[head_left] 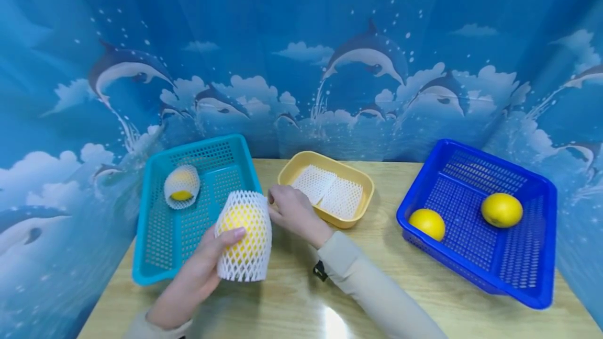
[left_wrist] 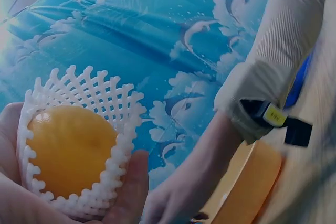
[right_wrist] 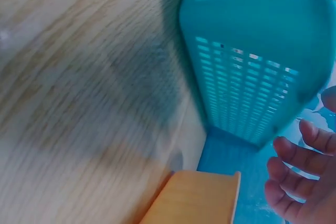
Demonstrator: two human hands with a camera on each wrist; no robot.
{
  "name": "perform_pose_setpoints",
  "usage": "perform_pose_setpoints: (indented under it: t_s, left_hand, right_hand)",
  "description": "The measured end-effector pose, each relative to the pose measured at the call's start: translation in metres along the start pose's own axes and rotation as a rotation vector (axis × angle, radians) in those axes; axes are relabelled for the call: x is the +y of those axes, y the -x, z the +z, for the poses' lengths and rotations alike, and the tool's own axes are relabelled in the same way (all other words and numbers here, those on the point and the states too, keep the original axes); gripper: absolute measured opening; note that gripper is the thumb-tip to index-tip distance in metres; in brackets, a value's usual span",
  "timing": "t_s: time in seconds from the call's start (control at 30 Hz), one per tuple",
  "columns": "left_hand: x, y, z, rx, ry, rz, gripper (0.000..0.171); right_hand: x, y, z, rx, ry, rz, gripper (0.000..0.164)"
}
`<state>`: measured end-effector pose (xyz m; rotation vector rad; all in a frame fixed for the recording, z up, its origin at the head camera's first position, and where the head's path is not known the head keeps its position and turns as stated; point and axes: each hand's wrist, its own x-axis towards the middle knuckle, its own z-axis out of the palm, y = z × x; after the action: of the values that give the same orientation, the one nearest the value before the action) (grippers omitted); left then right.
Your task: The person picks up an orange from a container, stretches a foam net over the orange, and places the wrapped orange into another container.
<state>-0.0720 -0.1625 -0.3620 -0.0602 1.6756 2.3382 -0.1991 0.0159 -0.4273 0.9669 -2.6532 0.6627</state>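
Note:
My left hand (head_left: 200,266) grips a round yellow fruit (left_wrist: 73,148) inside a white foam net sleeve (head_left: 245,271), its thumb lying across the mesh. In the left wrist view, the fruit shows through the sleeve's open end. Close beside the sleeve's upper right side is my right hand (head_left: 299,213), in front of a small yellow tray (head_left: 346,222). Its loosely bent fingers (right_wrist: 296,158) hold nothing in the right wrist view. Inside the tray lie flat white foam nets (head_left: 341,198).
A teal basket (head_left: 141,255) on the left holds another netted fruit (head_left: 182,187). On the right, a blue basket (head_left: 546,245) contains two bare yellow fruits, one near its left corner (head_left: 427,224). A dolphin-print curtain (head_left: 282,25) hangs behind the wooden table (head_left: 292,302).

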Motion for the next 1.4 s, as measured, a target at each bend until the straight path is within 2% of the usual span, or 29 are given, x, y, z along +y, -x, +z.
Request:
perform_pose_setpoints:
  t_s: [0.17, 0.3, 0.47, 0.6, 0.77, 0.97, 1.1, 1.2, 1.4]
  left_hand:
    - [0.019, -0.006, -0.009, 0.003, -0.057, 0.017, 0.045]
    - [0.036, -0.014, -0.02, 0.008, -0.084, 0.022, 0.046]
    - [0.057, -0.028, -0.032, 0.048, -0.116, -0.009, 0.054]
    - [0.069, -0.041, -0.035, 0.087, -0.14, -0.035, 0.063]
    - [0.079, -0.06, -0.04, 0.147, -0.231, -0.032, 0.078]
    - [0.079, -0.088, -0.056, 0.24, -0.436, -0.051, 0.1]
    - [0.071, -0.11, -0.073, 0.291, -0.572, -0.072, 0.104]
    - [0.064, -0.128, -0.086, 0.324, -0.655, -0.111, 0.113]
    - [0.052, -0.151, -0.103, 0.298, -0.838, -0.183, 0.129]
  right_hand:
    - [-0.001, -0.004, 0.008, -0.037, 0.053, 0.022, 0.027]
    - [-0.001, -0.004, 0.011, -0.066, 0.093, 0.057, 0.034]
    - [-0.002, -0.004, 0.013, -0.093, 0.15, 0.077, 0.039]
    - [-0.004, -0.005, 0.013, -0.128, 0.199, 0.084, 0.04]
    - [-0.006, -0.009, 0.012, -0.163, 0.264, 0.084, 0.044]
    - [-0.008, -0.01, 0.008, -0.206, 0.309, 0.095, 0.048]
    - [-0.008, -0.01, 0.007, -0.229, 0.325, 0.102, 0.05]
    - [-0.009, -0.01, 0.007, -0.24, 0.337, 0.101, 0.051]
    - [-0.009, -0.01, 0.007, -0.249, 0.343, 0.093, 0.052]
